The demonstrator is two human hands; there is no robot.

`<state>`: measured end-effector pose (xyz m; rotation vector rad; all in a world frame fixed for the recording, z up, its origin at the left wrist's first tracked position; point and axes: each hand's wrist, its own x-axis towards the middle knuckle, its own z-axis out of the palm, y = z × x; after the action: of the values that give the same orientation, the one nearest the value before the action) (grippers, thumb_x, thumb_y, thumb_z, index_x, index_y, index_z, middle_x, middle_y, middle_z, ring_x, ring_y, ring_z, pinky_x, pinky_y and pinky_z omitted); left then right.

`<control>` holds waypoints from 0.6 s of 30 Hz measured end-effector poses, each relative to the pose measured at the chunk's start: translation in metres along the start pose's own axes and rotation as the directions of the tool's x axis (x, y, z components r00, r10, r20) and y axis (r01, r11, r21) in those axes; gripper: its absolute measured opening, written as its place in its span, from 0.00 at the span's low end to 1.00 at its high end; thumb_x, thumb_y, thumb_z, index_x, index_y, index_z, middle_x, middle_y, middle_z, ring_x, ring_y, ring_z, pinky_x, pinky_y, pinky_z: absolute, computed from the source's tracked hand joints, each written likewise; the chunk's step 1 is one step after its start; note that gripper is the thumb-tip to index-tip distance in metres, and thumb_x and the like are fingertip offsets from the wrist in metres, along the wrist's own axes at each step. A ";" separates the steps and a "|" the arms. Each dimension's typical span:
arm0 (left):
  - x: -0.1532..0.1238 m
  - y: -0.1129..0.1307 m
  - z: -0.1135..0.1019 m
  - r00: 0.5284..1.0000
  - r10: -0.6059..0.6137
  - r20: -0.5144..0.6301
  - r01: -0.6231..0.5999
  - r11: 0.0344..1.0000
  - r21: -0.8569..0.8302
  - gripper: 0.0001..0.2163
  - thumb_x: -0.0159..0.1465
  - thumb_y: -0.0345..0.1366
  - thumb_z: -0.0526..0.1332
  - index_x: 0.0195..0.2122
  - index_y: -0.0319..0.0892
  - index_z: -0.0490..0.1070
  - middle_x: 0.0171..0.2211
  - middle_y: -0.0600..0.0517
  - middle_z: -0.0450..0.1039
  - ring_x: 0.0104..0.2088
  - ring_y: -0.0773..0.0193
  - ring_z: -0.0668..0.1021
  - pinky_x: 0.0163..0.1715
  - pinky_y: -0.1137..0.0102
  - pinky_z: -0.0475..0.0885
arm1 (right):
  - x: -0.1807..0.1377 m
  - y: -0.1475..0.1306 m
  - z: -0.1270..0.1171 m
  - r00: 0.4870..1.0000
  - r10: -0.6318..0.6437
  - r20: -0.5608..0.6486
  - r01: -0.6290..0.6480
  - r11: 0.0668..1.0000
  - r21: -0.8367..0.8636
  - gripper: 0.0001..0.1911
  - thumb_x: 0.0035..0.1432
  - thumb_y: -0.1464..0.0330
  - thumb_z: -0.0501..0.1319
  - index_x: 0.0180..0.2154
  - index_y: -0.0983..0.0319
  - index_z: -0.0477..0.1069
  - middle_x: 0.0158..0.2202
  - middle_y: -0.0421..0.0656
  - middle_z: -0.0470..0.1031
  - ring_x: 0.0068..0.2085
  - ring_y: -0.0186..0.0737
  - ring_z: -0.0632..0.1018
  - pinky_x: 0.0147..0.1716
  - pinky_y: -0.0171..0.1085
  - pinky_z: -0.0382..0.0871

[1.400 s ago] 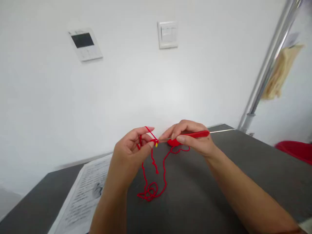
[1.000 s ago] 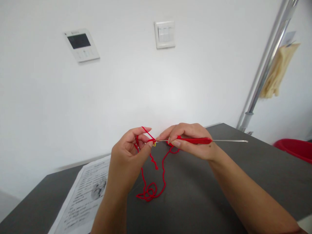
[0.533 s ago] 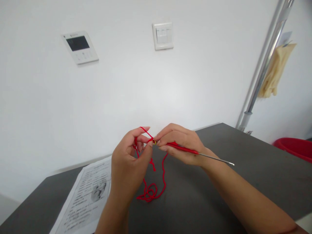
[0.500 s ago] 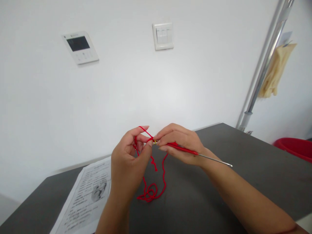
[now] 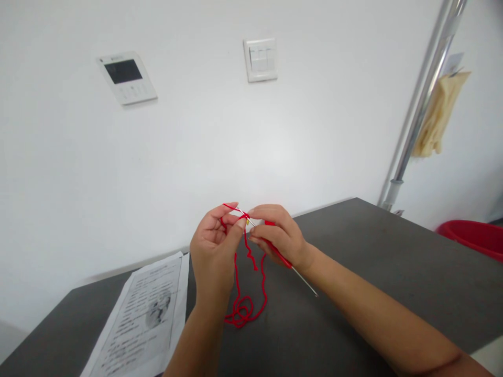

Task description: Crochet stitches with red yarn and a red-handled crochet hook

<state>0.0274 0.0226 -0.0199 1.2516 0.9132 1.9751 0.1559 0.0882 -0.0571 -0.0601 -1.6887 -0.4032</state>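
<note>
My left hand (image 5: 214,241) pinches a small red crocheted piece between thumb and fingers, with red yarn (image 5: 242,309) looped over its raised index finger. In my right hand (image 5: 281,233) is a crochet hook (image 5: 279,254) with a red grip, its fingers closed round the handle. The hook's silver tip reaches up-left through the work, by the yarn strand at the left index finger. A small yellow thing, perhaps a stitch marker (image 5: 247,222), sits at the work. A short yarn tail hangs below, and a loose coil lies on the table.
Printed sheets (image 5: 145,314) lie on the dark table (image 5: 353,293) left of my hands. A white wall with a switch panel (image 5: 261,59) and an intercom screen (image 5: 126,77) rises behind. At right stand a metal pole (image 5: 424,104), hanging yellow gloves (image 5: 440,115) and a red tub (image 5: 471,235).
The hook has swung steeper, its back end dropping down and left, and its tip now shows past the work at the yarn. My left hand has shifted slightly right.
</note>
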 end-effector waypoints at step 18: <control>0.022 -0.017 -0.023 0.947 0.232 0.223 -0.320 0.752 0.576 0.08 0.61 0.31 0.64 0.41 0.43 0.78 0.30 0.54 0.74 0.32 0.62 0.74 0.39 0.66 0.70 | 0.040 -0.014 -0.041 0.730 0.531 0.430 -0.637 0.757 0.147 0.06 0.66 0.72 0.60 0.36 0.63 0.76 0.34 0.43 0.81 0.35 0.36 0.80 0.37 0.34 0.72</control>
<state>0.0008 0.0447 -0.0302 1.9603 1.4315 1.8285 0.1843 0.0550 -0.0177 -0.4801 -1.9634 0.3694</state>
